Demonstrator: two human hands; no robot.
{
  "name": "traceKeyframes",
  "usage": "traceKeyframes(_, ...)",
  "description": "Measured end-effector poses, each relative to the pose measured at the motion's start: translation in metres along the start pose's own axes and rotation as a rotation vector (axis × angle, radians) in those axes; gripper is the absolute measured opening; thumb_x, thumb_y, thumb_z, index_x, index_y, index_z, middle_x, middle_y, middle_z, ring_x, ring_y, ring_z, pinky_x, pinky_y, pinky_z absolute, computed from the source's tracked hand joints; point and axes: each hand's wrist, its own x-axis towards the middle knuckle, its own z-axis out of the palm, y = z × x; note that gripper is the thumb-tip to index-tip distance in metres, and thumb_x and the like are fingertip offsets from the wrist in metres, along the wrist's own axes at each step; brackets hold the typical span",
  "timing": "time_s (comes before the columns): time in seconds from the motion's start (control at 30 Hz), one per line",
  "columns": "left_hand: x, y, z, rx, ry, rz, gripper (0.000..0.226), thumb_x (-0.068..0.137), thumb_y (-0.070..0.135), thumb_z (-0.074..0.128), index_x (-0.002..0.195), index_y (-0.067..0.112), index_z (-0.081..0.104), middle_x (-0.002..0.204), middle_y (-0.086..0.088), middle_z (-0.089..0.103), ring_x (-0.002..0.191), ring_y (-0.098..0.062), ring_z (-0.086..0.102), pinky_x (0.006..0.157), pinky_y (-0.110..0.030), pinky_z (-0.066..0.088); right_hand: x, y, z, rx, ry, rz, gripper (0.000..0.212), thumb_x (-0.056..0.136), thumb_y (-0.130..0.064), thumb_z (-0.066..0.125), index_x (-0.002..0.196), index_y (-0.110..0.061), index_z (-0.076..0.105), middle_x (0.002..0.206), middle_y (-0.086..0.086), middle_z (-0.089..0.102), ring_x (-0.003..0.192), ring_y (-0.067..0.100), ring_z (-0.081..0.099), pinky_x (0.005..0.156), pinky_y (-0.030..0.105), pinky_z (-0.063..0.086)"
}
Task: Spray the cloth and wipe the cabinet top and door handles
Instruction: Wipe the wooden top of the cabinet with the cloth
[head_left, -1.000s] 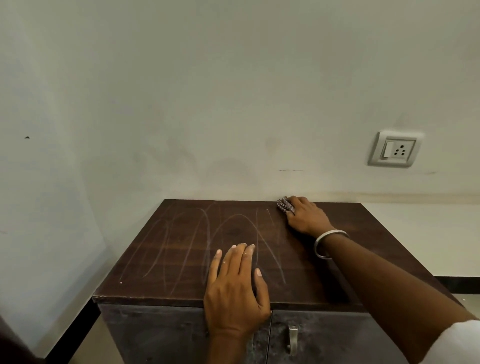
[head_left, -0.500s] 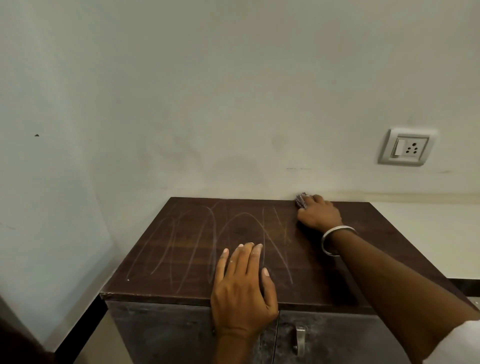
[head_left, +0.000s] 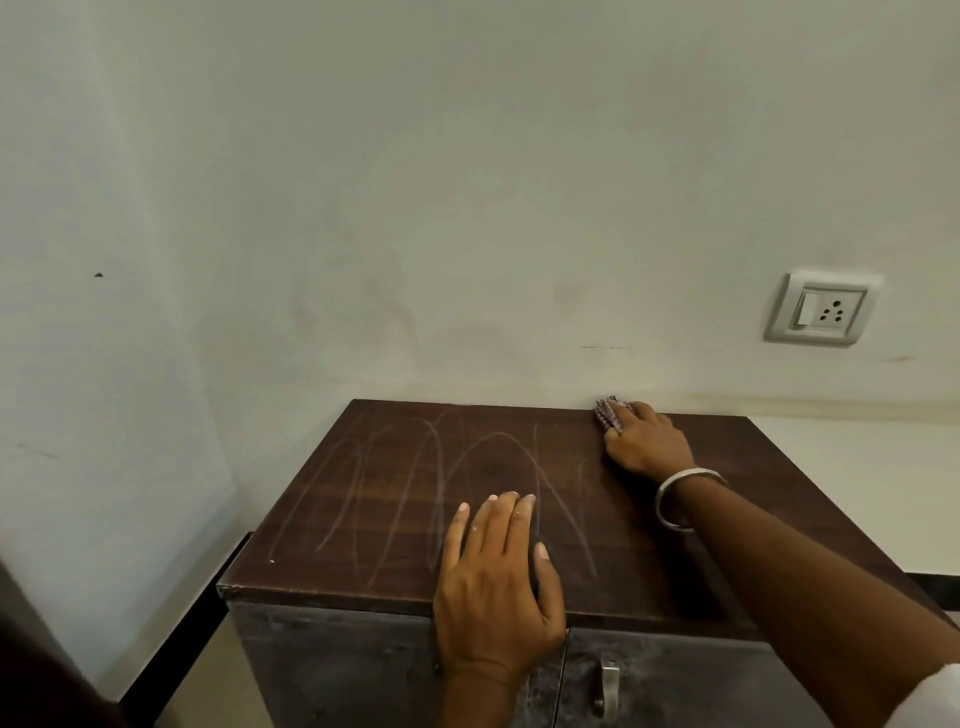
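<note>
Cabinet top (head_left: 395, 499) | right hand (head_left: 647, 444) grip clutching cloth (head_left: 607, 413) | left hand (head_left: 496, 582) flat, spread

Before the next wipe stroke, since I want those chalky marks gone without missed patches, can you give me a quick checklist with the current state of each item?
1. Cloth under the right hand and pressed on the cabinet top: ok.
2. Cloth at the back edge by the wall, ready to pull forward: ok.
3. Left hand flat on the front edge, bracing: ok, but it covers part of the scribble marks, so it likely must shift.
4. Scribble marks wiped off: not ok, they span the left and middle.
5. Cloth damp from spray: cannot tell.
6. Door handle wiped: cannot tell.
</note>
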Motion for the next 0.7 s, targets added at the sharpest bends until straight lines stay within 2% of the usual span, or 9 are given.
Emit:
traceKeyframes(0.17, 0.000, 0.001, 0.001, -0.001, 0.012, 0.002, 0.045, 0.087, 0.034, 0.043, 0.123, 0.020, 0.064, 0.125, 0.004, 0.065, 0.119, -0.013, 0.059, 0.112, -0.037, 0.028, -0.006, -0.008, 0.000, -0.009, -0.021, 0.078, 0.062, 0.090, -0.034, 0.034, 0.150, -0.032, 0.016, 0.160, 0.003, 0.015, 0.143, 0.032, 0.019, 0.117, 0.046, 0.019)
traceKeyframes(0.4, 0.000, 0.002, -0.001, -0.001, 0.006, -0.002, 0.046, 0.087, 0.033, 0.042, 0.126, 0.018, 0.062, 0.127, 0.002, 0.064, 0.120, -0.013, 0.058, 0.111, -0.038, 0.029, -0.040, -0.056, 0.022, 0.001, 0.010, -0.116, 0.058, 0.093, -0.036, 0.031, 0.150, -0.029, 0.019, 0.158, 0.007, 0.018, 0.143, 0.033, 0.021, 0.117, 0.045, 0.019)
traceKeyframes(0.53, 0.000, 0.000, -0.001, -0.010, 0.007, 0.008, 0.047, 0.087, 0.033, 0.043, 0.127, 0.018, 0.060, 0.128, 0.003, 0.063, 0.122, -0.013, 0.057, 0.112, -0.038, 0.029, -0.047, -0.032, 0.012, -0.002, -0.002, -0.101, 0.058, 0.094, -0.037, 0.031, 0.150, -0.028, 0.018, 0.159, 0.004, 0.018, 0.142, 0.031, 0.022, 0.116, 0.043, 0.020)
traceKeyframes(0.7, -0.001, -0.001, 0.001, -0.003, 0.017, 0.000, 0.047, 0.087, 0.033, 0.043, 0.126, 0.018, 0.061, 0.127, 0.002, 0.064, 0.121, -0.013, 0.057, 0.113, -0.038, 0.029, -0.054, 0.015, -0.004, -0.024, 0.059, 0.038, 0.057, 0.094, -0.037, 0.031, 0.150, -0.029, 0.019, 0.158, 0.004, 0.020, 0.142, 0.031, 0.024, 0.115, 0.043, 0.021)
